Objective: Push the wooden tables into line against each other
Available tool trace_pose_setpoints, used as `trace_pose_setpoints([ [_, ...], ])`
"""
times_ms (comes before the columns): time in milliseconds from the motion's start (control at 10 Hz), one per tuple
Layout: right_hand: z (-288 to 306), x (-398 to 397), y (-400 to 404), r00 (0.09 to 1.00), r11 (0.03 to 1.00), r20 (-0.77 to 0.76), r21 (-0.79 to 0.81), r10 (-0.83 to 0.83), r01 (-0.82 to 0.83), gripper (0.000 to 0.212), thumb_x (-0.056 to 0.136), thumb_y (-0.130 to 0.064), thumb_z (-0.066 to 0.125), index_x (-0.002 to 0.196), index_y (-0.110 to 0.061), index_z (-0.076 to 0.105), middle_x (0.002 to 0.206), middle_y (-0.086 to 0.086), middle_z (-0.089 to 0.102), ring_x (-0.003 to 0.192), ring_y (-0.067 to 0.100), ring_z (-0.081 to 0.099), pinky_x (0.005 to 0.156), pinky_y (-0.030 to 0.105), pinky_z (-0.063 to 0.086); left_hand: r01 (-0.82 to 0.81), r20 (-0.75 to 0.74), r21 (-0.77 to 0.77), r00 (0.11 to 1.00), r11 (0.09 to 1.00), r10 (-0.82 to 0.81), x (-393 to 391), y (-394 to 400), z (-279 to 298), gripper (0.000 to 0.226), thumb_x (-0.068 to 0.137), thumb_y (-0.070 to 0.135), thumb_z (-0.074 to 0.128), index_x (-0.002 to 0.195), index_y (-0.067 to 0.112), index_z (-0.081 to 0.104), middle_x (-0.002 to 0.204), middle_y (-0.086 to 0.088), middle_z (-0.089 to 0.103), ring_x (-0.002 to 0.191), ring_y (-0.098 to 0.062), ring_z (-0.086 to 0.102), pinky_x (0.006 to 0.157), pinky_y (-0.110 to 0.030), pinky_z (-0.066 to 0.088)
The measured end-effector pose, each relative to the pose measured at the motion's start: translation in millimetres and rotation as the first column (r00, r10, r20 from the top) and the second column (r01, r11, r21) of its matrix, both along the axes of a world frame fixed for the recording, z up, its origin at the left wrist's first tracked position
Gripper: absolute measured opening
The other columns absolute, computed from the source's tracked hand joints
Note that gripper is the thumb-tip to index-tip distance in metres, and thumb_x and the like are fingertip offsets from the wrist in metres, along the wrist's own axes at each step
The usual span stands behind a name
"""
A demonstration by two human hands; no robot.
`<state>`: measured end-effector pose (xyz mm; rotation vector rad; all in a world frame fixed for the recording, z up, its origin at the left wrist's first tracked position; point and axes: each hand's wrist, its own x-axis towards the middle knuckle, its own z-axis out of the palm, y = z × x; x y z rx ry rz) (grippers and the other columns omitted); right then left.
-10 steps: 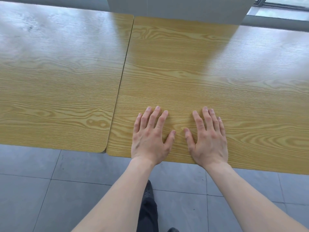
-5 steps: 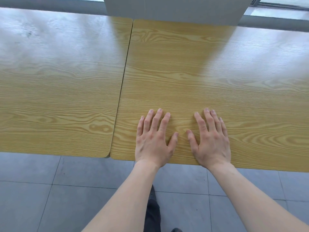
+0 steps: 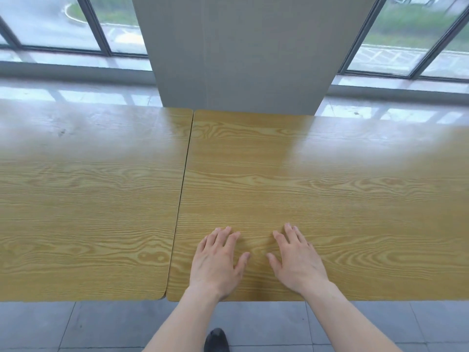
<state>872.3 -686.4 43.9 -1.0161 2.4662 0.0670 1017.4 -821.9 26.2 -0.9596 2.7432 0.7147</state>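
Two wooden tables with yellow grain tops stand side by side. The left table (image 3: 88,199) and the right table (image 3: 355,199) meet along a thin dark seam, and their near edges lie almost level. My left hand (image 3: 218,262) rests flat, palm down, on the right table near its front edge, close to the seam. My right hand (image 3: 297,260) lies flat beside it on the same top. Both hands have fingers spread and hold nothing.
A grey pillar (image 3: 238,54) rises directly behind the seam, touching the tables' far edges. Windows (image 3: 58,24) with dark frames run along the back above a pale sill. Grey floor tiles (image 3: 101,326) lie below the near edges, with my dark shoe (image 3: 215,339) between my arms.
The right table's near edge has moved forward and now lines up with the left table's. The view has tilted up, showing the pillar and windows. Both hands stay flat on the top.
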Motion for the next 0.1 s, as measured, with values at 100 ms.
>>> trace_pose_setpoints([
  [100, 25.0, 0.2, -1.2, 0.996, 0.999, 0.082, 0.014, 0.037, -0.038, 0.064, 0.102, -0.050, 0.041, 0.158, -0.024, 0.026, 0.167, 0.003, 0.021, 0.154, 0.023, 0.016, 0.123, 0.039, 0.022, 0.027, 0.038, -0.004, 0.999, 1.000, -0.027, 4.3, -10.6, 25.4, 0.061, 0.099, 0.064, 0.032, 0.155, 0.038, 0.029, 0.163, 0.015, 0.027, 0.152, -0.012, 0.018, 0.124, -0.035, 0.015],
])
